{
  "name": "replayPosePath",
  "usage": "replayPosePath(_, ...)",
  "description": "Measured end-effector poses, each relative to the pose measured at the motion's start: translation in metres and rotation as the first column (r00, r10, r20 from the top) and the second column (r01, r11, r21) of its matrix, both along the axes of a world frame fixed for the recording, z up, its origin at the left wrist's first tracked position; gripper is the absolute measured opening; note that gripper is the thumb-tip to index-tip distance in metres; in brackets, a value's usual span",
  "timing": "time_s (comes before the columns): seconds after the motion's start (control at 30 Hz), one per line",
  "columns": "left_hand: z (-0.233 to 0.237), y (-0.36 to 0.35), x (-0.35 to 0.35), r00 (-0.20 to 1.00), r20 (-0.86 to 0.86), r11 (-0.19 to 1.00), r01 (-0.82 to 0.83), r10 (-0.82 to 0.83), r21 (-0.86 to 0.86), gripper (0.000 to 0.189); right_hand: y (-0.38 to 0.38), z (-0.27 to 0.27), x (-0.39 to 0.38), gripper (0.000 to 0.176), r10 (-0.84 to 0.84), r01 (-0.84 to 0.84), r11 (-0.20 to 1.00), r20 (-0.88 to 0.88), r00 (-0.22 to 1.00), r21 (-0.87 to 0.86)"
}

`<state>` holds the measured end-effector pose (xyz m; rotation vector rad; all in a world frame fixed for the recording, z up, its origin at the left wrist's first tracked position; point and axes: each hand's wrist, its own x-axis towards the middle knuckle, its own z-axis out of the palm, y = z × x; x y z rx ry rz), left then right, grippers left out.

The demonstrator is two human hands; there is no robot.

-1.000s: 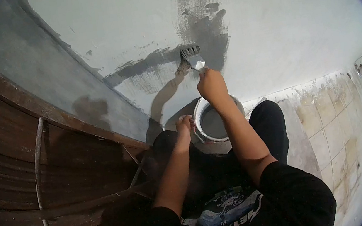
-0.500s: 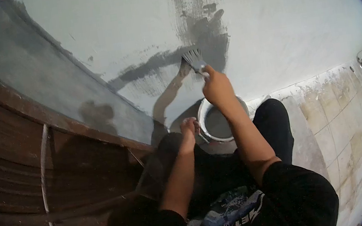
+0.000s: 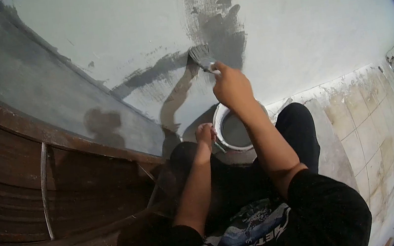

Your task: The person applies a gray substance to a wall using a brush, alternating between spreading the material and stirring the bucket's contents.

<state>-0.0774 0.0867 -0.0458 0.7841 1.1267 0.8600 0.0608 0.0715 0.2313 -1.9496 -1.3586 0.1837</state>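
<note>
The right hand (image 3: 232,86) had its fingers closed around the brush (image 3: 201,56), just above the bucket (image 3: 230,131), bristles touching the wall (image 3: 317,17). The left hand (image 3: 204,134) gripped the bucket's rim with curled fingers.

The black T-shirt (image 3: 251,230), at six o'clock in the view, carries pale lettering reading "METALLIC", seen upside down. No other writing can be read.

Matt pale plaster wall (image 3: 317,17) with wet grey streaks; dark grained wooden door (image 3: 66,190); bristle brush (image 3: 200,55).
</note>
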Motion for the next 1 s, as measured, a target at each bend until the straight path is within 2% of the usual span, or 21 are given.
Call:
replayPosePath(0.1, 0.006, 0.010, 0.001, 1.000, -0.006, 0.999, -0.021, 0.021, -0.039, 0.012, -0.010, 0.007, 0.005, 0.024, 0.049, -0.048, 0.998, -0.054, 0.997, 0.035)
replayPosePath(0.13, 0.009, 0.008, 0.004, 0.996, -0.057, 0.997, -0.075, 0.074, -0.024, 0.013, -0.009, 0.012, 0.005, 0.024, 0.027, -0.024, 0.999, -0.062, 0.998, 0.040)
replayPosePath(0.2, 0.016, 0.004, 0.001, 0.999, -0.016, 0.999, -0.045, 0.045, -0.015, 0.014, -0.017, 0.011, 0.003, 0.023, -0.018, 0.019, 1.000, -0.078, 0.997, 0.007)
replayPosePath(0.27, 0.017, 0.008, 0.000, 0.999, -0.054, 0.996, -0.016, 0.011, -0.093, 0.013, 0.002, -0.025, 0.005, 0.024, 0.010, -0.010, 1.000, -0.061, 0.998, 0.010)
replayPosePath(0.3, 0.014, 0.011, 0.002, 0.995, -0.088, 0.993, -0.046, 0.037, -0.112, 0.012, 0.008, -0.026, 0.002, 0.024, 0.022, -0.020, 0.999, -0.055, 0.998, 0.026)
replayPosePath(0.43, 0.014, 0.006, 0.001, 0.999, 0.015, 0.998, -0.033, 0.034, -0.048, 0.013, -0.021, -0.016, -0.005, 0.027, 0.015, -0.015, 1.000, -0.015, 1.000, -0.019)
replayPosePath(0.5, 0.019, 0.005, 0.002, 0.999, -0.006, 0.997, -0.036, 0.036, -0.071, 0.013, -0.033, -0.008, -0.006, 0.028, 0.054, -0.054, 0.999, 0.039, 0.998, -0.002)
replayPosePath(0.6, 0.023, 0.008, 0.002, 1.000, -0.012, 0.996, -0.029, 0.028, -0.085, 0.012, -0.014, -0.014, -0.016, 0.033, -0.058, 0.049, 0.982, 0.044, 0.997, 0.183)
replayPosePath(0.7, 0.009, 0.012, 0.005, 0.998, -0.037, 0.994, -0.051, 0.048, -0.096, 0.012, 0.017, -0.069, -0.020, 0.041, -0.079, 0.080, 0.997, 0.105, 0.991, -0.008)
replayPosePath(0.83, 0.008, 0.012, 0.003, 0.994, -0.101, 0.990, -0.044, 0.031, -0.134, 0.011, 0.014, -0.095, -0.021, 0.052, -0.015, 0.040, 0.989, 0.170, 0.985, -0.144)
replayPosePath(0.93, 0.010, 0.007, 0.001, 0.997, -0.047, 0.996, -0.064, 0.062, -0.059, 0.010, 0.011, -0.112, -0.012, 0.051, 0.060, -0.026, 0.982, 0.179, 0.982, -0.189)
replayPosePath(1.0, 0.023, 0.006, 0.001, 0.995, -0.081, 0.997, -0.065, 0.061, -0.053, 0.010, 0.011, -0.132, 0.003, 0.043, 0.156, -0.078, 0.921, 0.177, 0.972, -0.381)
